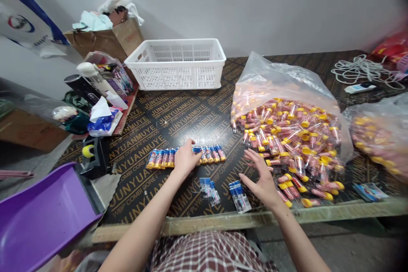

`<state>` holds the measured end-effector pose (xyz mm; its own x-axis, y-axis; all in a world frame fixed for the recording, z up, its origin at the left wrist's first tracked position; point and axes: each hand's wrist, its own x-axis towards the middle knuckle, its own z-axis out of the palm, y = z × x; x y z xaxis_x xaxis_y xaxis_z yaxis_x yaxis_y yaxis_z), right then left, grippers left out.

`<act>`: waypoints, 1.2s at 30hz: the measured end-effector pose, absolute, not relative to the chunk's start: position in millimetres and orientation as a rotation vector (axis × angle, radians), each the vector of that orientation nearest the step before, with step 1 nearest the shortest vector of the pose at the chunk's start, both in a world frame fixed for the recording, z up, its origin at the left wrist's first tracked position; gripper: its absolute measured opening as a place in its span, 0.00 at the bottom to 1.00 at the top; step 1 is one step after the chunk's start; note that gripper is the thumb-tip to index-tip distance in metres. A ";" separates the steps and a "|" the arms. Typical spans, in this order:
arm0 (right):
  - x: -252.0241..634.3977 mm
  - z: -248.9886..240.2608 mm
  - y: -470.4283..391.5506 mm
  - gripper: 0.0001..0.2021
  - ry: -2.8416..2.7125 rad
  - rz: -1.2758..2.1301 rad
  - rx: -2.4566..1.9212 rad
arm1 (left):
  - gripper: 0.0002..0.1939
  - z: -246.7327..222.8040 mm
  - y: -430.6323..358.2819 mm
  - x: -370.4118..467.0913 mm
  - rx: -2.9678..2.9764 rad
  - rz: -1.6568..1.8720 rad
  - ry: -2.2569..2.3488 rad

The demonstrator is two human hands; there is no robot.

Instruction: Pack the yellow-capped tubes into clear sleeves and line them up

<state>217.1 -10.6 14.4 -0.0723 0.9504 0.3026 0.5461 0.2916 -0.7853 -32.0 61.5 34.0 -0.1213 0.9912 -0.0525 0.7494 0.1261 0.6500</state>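
Observation:
My left hand [186, 158] is over the middle of a row of small labelled tubes [163, 158] with blue and yellow ends. Its fingers are drawn together and bent down, and what they grip, if anything, is hidden. To the right, my right hand [262, 177] is open, fingers apart and holding nothing, at the left edge of a pile of clear tubes with yellow caps and pink contents [287, 136]. Between my arms lie a loose stack of flat printed sleeves [239, 196] and a few scattered sleeves [210, 191].
A white plastic basket [175, 70] stands at the back. The pile spills from a big clear bag [287, 78], with a second bag [381, 129] farther right. At left are a tape dispenser [95, 157] and a purple dustpan [44, 216]. The table's wooden edge [219, 222] runs in front.

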 end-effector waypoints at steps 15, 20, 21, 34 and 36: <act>291.6 -25.5 -2.4 0.14 -2.054 0.039 -1.860 | 0.03 8.8 8.9 -21.5 2.107 0.318 1.630; 287.3 -23.8 1.2 0.09 -2.084 0.078 -1.793 | 0.05 -8.5 -2.3 -26.3 1.938 0.232 1.717; 285.3 -22.5 1.9 0.08 -2.077 0.089 -1.775 | 0.05 -9.5 -2.1 -27.0 1.913 0.215 1.722; 227.8 9.8 -9.1 0.09 -1.753 0.508 -1.527 | 0.05 -13.1 -0.9 -30.7 1.703 0.395 1.802; 221.4 13.3 -12.0 0.09 -1.685 0.604 -1.506 | 0.05 -13.1 -3.2 -30.4 1.601 0.538 1.736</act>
<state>221.4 -12.0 13.3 0.0073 0.9717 0.2360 0.6006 0.1844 -0.7780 -30.4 -3.2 -13.1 0.0135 0.9766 -0.2148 0.6839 0.1477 0.7145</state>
